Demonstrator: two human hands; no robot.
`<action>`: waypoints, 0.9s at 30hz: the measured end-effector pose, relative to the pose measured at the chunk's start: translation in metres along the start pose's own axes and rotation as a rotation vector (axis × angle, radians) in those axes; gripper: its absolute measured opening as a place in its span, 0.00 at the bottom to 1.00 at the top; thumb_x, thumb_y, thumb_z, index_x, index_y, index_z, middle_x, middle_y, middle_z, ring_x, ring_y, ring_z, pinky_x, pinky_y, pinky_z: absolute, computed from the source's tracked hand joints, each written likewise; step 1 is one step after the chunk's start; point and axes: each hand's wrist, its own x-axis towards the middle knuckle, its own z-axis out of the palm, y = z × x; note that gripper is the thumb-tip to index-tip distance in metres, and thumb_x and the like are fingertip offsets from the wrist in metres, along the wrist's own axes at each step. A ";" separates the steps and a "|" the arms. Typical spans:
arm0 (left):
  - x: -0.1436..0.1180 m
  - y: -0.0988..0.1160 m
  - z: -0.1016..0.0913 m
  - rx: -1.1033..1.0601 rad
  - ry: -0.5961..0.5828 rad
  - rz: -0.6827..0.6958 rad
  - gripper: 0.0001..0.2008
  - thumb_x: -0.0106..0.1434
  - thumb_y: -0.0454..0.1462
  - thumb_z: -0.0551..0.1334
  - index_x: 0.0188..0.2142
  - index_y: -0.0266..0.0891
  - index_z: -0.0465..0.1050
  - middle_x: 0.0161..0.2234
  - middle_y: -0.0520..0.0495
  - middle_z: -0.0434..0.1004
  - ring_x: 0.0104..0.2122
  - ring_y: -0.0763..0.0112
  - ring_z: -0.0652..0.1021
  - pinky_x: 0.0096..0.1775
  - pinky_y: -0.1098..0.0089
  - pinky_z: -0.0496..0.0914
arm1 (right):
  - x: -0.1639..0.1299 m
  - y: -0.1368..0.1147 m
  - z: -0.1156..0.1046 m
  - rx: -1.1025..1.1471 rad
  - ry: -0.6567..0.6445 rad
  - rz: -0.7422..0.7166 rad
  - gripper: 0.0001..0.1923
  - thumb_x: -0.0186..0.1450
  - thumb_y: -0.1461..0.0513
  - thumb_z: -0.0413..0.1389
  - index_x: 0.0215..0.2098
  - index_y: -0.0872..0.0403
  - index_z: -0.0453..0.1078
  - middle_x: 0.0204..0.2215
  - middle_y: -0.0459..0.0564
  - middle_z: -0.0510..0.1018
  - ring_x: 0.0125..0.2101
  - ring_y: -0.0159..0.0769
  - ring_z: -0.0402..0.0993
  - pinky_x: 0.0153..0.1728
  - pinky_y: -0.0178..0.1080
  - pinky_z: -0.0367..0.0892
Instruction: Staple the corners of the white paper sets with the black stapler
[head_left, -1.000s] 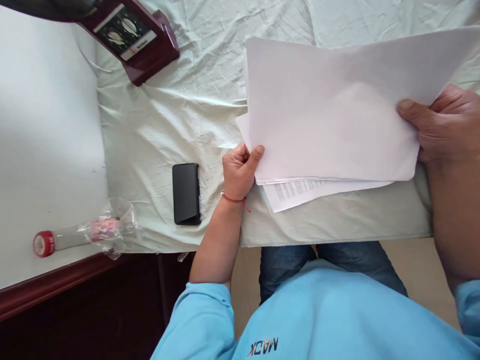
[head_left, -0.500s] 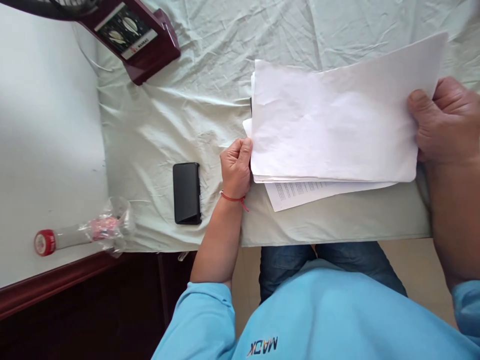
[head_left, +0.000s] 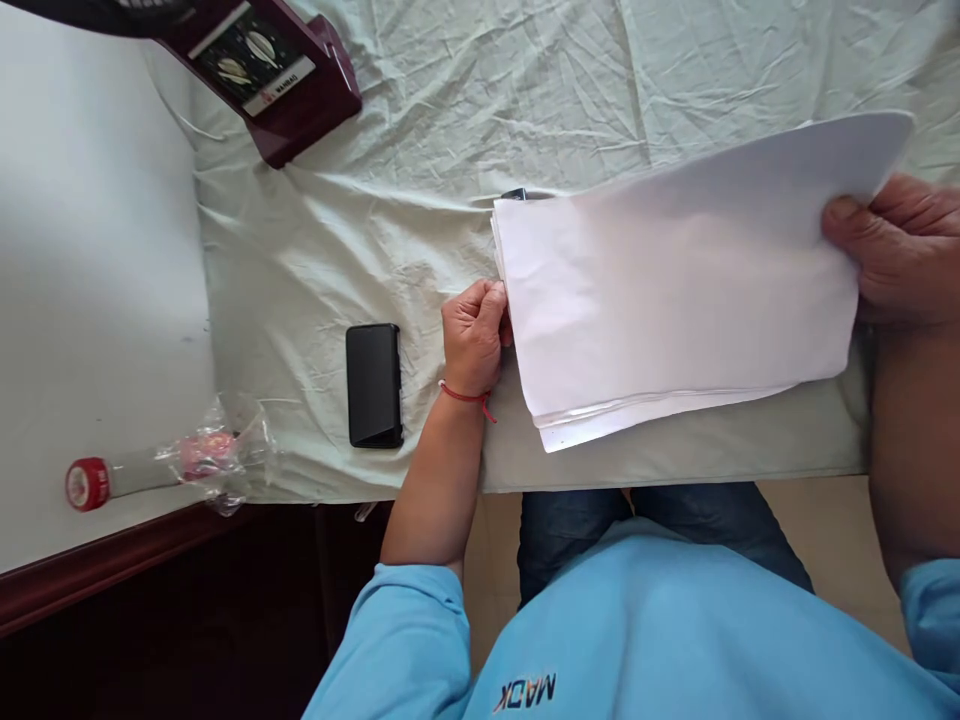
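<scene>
Holding the papers (head_left: 675, 290) at both ends, low over the cloth (head_left: 390, 230), right in front of the body. Pressing against the short left edge with the left hand (head_left: 474, 335), curled shut into a fist, knuckles up and thumb side touching the sheets. Pinching the far right end with the right hand (head_left: 896, 250), thumb on top and the other fingers folded underneath, so clamped tight on the stack. Lifting that right end a little, with the left corner down on the cloth.

Looks mostly gathered by now: top sheets lying flush along the left edge. Not quite square, though, with a few lower sheets poking out at the near left corner and fanned along the near long side. Judging by that, some evening-up left to do.

As for room: close to the near edge of the cloth, just beyond the stack's lowest corner, with knees below. Plenty of bare, wrinkled cloth beyond the stack. On the left, a phone (head_left: 373, 385) just beside the left wrist, not touching. Something small and dark (head_left: 514, 194) peeking out at the stack's far left corner, too hidden to identify. Well apart, a maroon box (head_left: 277, 75) at the far left and a bottle (head_left: 150, 470) lying on the white table (head_left: 90, 250).
</scene>
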 end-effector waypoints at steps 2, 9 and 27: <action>0.001 -0.001 0.000 0.008 -0.006 0.005 0.32 0.65 0.61 0.73 0.22 0.41 0.66 0.17 0.58 0.58 0.16 0.80 0.58 0.20 0.72 0.53 | 0.000 0.002 -0.003 0.014 0.008 0.015 0.22 0.66 0.48 0.61 0.54 0.47 0.73 0.52 0.50 0.74 0.44 0.33 0.77 0.46 0.44 0.71; -0.001 -0.004 0.001 -0.016 0.007 0.001 0.34 0.65 0.65 0.69 0.23 0.41 0.65 0.18 0.58 0.57 0.16 0.80 0.60 0.20 0.71 0.55 | 0.000 0.003 -0.003 -0.010 0.041 0.057 0.21 0.64 0.46 0.62 0.51 0.45 0.75 0.56 0.49 0.72 0.47 0.37 0.78 0.45 0.45 0.73; -0.005 0.016 0.007 0.001 0.031 0.106 0.26 0.62 0.61 0.76 0.43 0.42 0.85 0.38 0.47 0.87 0.45 0.62 0.86 0.46 0.64 0.82 | -0.005 -0.013 0.010 -0.020 -0.002 0.036 0.25 0.56 0.47 0.68 0.40 0.58 0.75 0.46 0.53 0.76 0.40 0.32 0.76 0.43 0.38 0.75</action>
